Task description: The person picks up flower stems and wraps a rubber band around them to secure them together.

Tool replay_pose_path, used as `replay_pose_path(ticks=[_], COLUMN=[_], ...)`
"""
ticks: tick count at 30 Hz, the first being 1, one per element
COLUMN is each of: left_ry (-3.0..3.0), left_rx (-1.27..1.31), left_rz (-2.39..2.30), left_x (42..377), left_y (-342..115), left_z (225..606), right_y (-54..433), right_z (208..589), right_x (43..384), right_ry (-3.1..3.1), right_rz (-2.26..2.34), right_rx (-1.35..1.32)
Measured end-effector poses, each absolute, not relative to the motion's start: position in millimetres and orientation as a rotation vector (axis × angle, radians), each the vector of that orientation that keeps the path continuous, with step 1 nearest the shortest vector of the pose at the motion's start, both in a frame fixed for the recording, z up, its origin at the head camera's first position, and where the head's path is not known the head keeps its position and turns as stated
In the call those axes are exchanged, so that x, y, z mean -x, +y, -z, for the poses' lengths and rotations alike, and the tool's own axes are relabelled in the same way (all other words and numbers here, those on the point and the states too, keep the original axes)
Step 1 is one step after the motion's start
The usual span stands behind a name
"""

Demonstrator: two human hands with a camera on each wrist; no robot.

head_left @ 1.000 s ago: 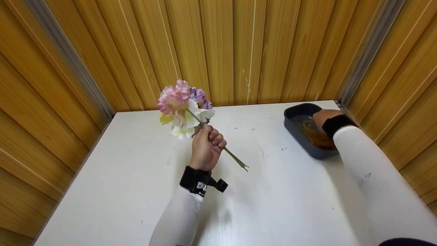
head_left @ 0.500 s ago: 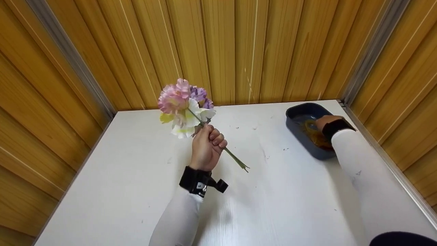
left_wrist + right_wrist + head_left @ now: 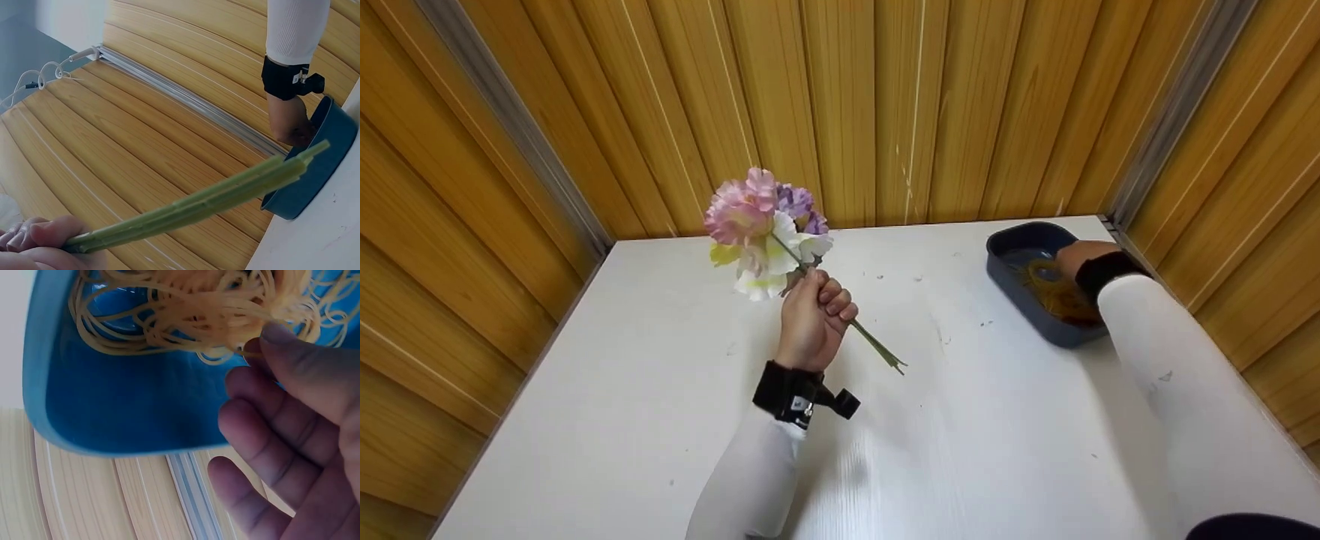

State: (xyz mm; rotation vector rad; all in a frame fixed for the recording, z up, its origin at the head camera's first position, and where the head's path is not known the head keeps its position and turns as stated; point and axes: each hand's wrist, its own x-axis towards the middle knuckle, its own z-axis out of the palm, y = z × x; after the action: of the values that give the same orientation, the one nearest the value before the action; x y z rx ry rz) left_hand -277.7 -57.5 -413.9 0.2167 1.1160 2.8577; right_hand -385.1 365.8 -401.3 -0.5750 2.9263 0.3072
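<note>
My left hand [image 3: 814, 319] grips a bouquet of artificial flowers [image 3: 742, 217] by its stems, above the table. The blooms are pink, white, yellow and purple. The cut ends of the green stems [image 3: 191, 205] stick out past the fist in the left wrist view. My right hand [image 3: 1078, 259] reaches into a dark blue box [image 3: 1024, 307] at the table's back right. A tangle of tan rubber bands [image 3: 208, 304] lies in that box. Thumb and index finger pinch a rubber band at the edge of the tangle, while the other fingers [image 3: 247, 427] are spread loosely.
The white table [image 3: 660, 390] meets wood-patterned panels [image 3: 840, 112] at the back and sides. Metal strips [image 3: 1177, 105] run up the corners. A white coiled cable [image 3: 42, 76] hangs beyond the panel in the left wrist view.
The right hand shifts slightly within the box over the rubber bands. The left hand and bouquet hold nearly still.
</note>
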Motion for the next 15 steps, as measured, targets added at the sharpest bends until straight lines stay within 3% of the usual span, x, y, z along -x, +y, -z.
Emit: replay_pose_path(ticks=[15], left_ry=[1.109], left_rx=[-0.220], left_rz=[-2.869], left_x=[278.7], left_y=[-55.4], left_z=[414.6], right_y=[363.6], right_z=[374.9], right_x=[379.5], right_ry=[2.975], right_rz=[-0.336], right_rx=[0.572])
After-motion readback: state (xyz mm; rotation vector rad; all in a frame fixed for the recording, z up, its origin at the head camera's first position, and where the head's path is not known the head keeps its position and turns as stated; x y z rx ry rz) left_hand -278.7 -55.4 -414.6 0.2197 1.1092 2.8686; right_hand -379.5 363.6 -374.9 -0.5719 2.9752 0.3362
